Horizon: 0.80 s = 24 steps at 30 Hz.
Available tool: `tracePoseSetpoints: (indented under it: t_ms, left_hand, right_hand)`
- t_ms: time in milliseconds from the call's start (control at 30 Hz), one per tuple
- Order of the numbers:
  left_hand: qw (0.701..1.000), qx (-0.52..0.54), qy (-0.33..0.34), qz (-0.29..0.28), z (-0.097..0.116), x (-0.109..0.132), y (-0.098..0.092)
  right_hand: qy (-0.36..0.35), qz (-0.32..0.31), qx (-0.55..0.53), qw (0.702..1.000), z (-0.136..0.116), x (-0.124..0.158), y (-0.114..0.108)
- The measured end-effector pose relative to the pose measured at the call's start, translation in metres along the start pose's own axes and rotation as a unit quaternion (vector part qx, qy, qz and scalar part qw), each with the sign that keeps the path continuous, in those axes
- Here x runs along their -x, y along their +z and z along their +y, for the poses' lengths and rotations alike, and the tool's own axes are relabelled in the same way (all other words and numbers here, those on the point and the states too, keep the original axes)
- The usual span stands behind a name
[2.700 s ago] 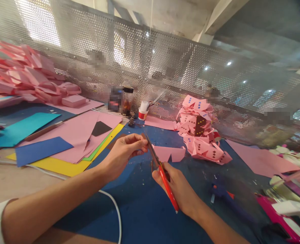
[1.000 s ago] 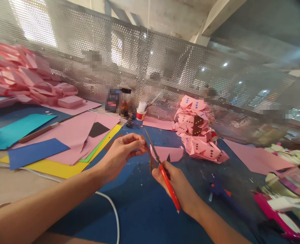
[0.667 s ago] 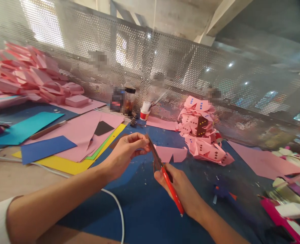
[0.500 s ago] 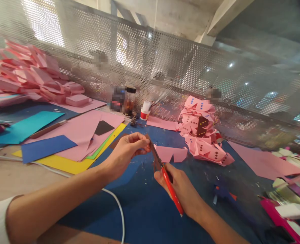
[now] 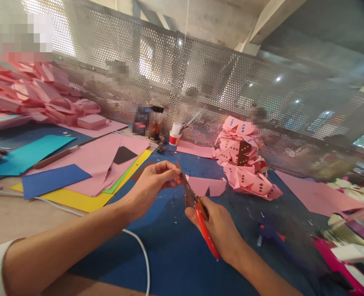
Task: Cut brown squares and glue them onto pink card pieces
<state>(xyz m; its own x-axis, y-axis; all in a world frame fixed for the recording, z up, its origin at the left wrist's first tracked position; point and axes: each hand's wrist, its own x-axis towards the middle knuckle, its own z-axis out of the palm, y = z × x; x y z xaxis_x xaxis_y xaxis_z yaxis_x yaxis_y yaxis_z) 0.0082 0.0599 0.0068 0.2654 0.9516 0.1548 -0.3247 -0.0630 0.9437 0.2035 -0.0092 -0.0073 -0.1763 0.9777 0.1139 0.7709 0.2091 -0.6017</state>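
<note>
My left hand point(image 5: 158, 179) is closed, thumb and fingertips pinched at the scissor tips on a thin brown piece of paper point(image 5: 188, 199), most of which is hidden by the blades and fingers. My right hand point(image 5: 220, 226) grips red-handled scissors point(image 5: 207, 234), whose blades point up and left to the left fingertips. Just beyond the blades, a folded pink paper piece point(image 5: 211, 186) with a notch stands on the blue table mat point(image 5: 172, 255). Behind my left wrist, part of a brown sheet point(image 5: 142, 170) shows.
Pink folded papers with dotted markings point(image 5: 243, 160) are stacked right of centre. A large pink paper pile point(image 5: 42, 98) lies far left, near coloured sheets point(image 5: 56, 181). A paper cup point(image 5: 175, 139) and jar point(image 5: 156, 123) stand by the mesh screen. A white cable point(image 5: 143, 250) crosses the mat.
The scissor handles have parted slightly in my right hand. My left hand stays nearly in place. A blurred shape has appeared at the upper left, and the view has shifted a little.
</note>
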Motion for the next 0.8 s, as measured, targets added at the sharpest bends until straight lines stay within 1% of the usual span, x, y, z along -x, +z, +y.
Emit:
tracePoseSetpoints:
  t_ms: [233,500,700,800]
  left_hand:
    - [1.0,0.0,0.004,0.0,-0.002,-0.001,-0.002]
    - [0.999,0.048,-0.004,-0.008,-0.003,-0.003,-0.003]
    - [0.998,0.061,-0.007,-0.024,-0.004,-0.004,-0.005]
    - [0.998,0.055,-0.01,-0.021,-0.005,-0.005,-0.006]
  right_hand:
    - [0.002,0.013,0.037,0.999,0.001,-0.001,-0.001]
    - [0.009,0.013,0.051,0.999,-0.001,-0.001,-0.002]
    - [-0.02,0.061,0.101,0.993,0.005,0.0,0.001]
    - [-0.031,0.08,0.126,0.988,0.009,-0.001,0.002]
